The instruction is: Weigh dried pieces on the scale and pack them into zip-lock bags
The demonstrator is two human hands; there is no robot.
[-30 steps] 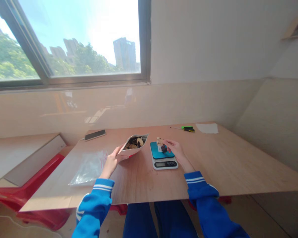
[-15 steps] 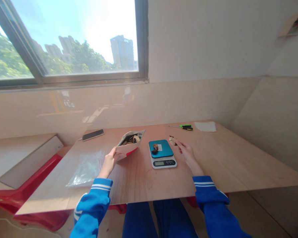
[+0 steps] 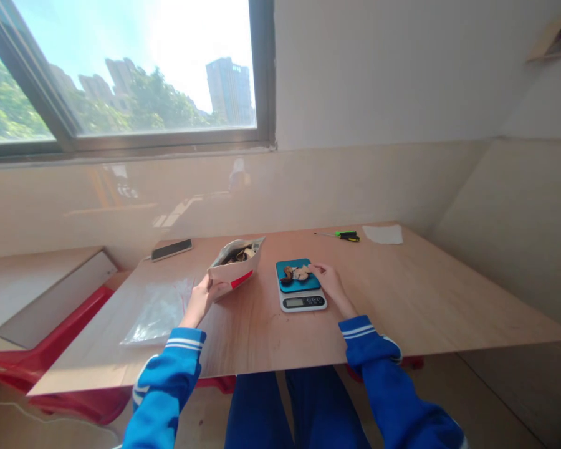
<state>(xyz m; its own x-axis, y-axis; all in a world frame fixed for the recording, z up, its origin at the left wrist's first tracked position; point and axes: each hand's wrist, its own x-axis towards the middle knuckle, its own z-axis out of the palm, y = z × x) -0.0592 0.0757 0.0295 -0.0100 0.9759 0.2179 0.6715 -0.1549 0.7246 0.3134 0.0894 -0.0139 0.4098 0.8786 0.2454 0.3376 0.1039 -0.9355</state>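
My left hand (image 3: 202, 297) is closed on the near side of an open paper pouch (image 3: 231, 270), which leans toward me. Brown and pale dried mushroom slices (image 3: 245, 254) show in its mouth. A kitchen scale (image 3: 290, 293) with a teal top stands right of the pouch; its display is too small to read. One dark, curled dried mushroom slice (image 3: 287, 275) lies on the scale. Over the plate's right side, my right hand (image 3: 328, 282) pinches a pale dried mushroom slice (image 3: 303, 273) by its edge. Whether that slice touches the plate I cannot tell.
A flat clear plastic bag (image 3: 156, 315) lies left of the pouch, with a phone (image 3: 172, 249) behind it. Two screwdrivers (image 3: 346, 236) and a white sheet of paper (image 3: 382, 234) are at the table's (image 3: 430, 299) back right. A red chair (image 3: 93, 402) stands at the left.
My right hand has moved left, bringing the pale slice from beside the scale to over its plate. The pouch in my left hand has tipped slightly, showing less of its contents.
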